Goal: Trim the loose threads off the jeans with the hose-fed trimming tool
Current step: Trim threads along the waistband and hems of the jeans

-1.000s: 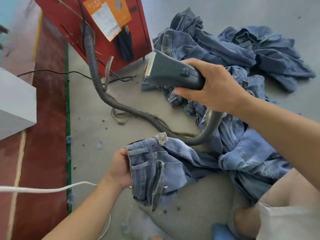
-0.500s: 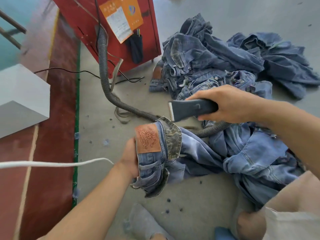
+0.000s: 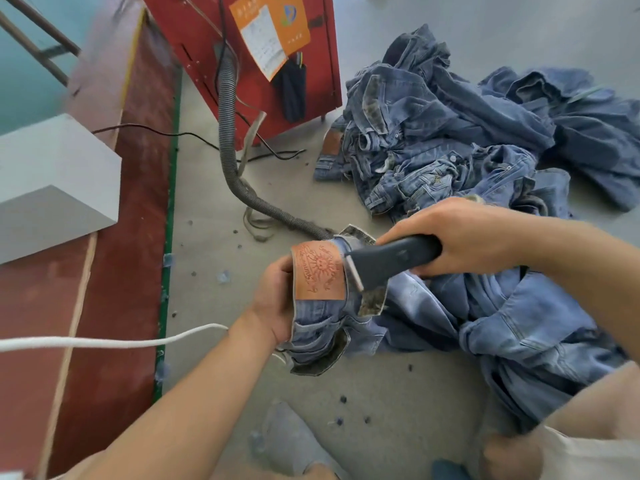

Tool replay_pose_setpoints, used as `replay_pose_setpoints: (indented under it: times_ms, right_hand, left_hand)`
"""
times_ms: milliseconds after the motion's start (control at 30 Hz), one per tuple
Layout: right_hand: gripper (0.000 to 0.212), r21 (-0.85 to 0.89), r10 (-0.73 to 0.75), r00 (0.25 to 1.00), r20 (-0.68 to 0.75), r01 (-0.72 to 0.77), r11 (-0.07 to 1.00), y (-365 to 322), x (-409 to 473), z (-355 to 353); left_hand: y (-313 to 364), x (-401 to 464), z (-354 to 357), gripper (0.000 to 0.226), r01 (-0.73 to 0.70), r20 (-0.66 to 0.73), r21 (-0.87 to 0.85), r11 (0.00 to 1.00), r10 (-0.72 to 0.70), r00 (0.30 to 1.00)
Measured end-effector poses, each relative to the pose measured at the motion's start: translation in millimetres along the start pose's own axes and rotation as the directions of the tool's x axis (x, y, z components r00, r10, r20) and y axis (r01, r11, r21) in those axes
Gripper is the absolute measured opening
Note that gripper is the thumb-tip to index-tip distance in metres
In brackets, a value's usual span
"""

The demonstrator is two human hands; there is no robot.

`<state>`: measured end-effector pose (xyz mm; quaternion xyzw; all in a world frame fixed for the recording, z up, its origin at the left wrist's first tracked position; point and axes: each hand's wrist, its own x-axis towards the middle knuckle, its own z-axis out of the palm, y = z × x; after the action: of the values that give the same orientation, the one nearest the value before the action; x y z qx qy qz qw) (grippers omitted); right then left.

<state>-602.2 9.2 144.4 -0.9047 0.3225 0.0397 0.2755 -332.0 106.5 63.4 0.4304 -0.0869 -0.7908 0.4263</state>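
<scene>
Your left hand (image 3: 277,299) grips the bunched waistband of the jeans (image 3: 325,317), holding up the tan leather patch (image 3: 318,271) with its embossed sun design. Your right hand (image 3: 464,237) is wrapped around the smooth dark grey handle of the trimming tool (image 3: 388,261), whose flat pale-edged head touches the denim just beside the patch. The ribbed grey hose (image 3: 230,150) snakes across the concrete floor (image 3: 381,393) to the red metal cabinet (image 3: 194,32). A rumpled heap of blue denim (image 3: 450,126) lies beyond your hands, and a white cord (image 3: 104,342) runs near your left forearm.
</scene>
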Motion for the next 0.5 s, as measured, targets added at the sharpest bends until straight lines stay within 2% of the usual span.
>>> replay_pose_setpoints:
  times_ms: [133, 267, 333, 433, 500]
  right_hand:
    - [0.05, 0.011, 0.085, 0.99, -0.111, -0.085, 0.996, 20.1, -5.9, -12.8]
    - [0.044, -0.06, 0.058, 0.998, 0.003, -0.057, 0.997, 14.6, -3.6, 0.1]
    - [0.049, -0.077, 0.013, 1.0, 0.026, -0.011, 0.997, 9.4, -3.1, 4.6]
    - [0.057, -0.018, -0.018, 1.0, 0.02, 0.019, 1.0, 8.5, -7.4, -4.6]
    - [0.06, 0.04, 0.011, 0.999, -0.039, -0.009, 0.999, 14.6, -11.2, -14.6]
  left_hand:
    - [-1.7, -2.0, -1.9, 0.041, -0.002, -0.017, 0.06, 0.998, 0.003, 1.0]
    - [-1.1, -3.1, -3.3, 0.03, -0.004, 0.017, 0.082, 0.997, 0.003, 1.0]
    - [-3.1, -4.3, -6.8, 0.027, -0.001, 0.03, 0.113, 0.994, -0.003, 1.0]
    - [-3.4, -3.6, -10.4, 0.034, -0.014, 0.019, 0.143, 0.99, 0.011, 1.0]
    - [-1.4, -1.6, -9.0, 0.038, -0.018, 0.0, 0.094, 0.995, 0.018, 1.0]
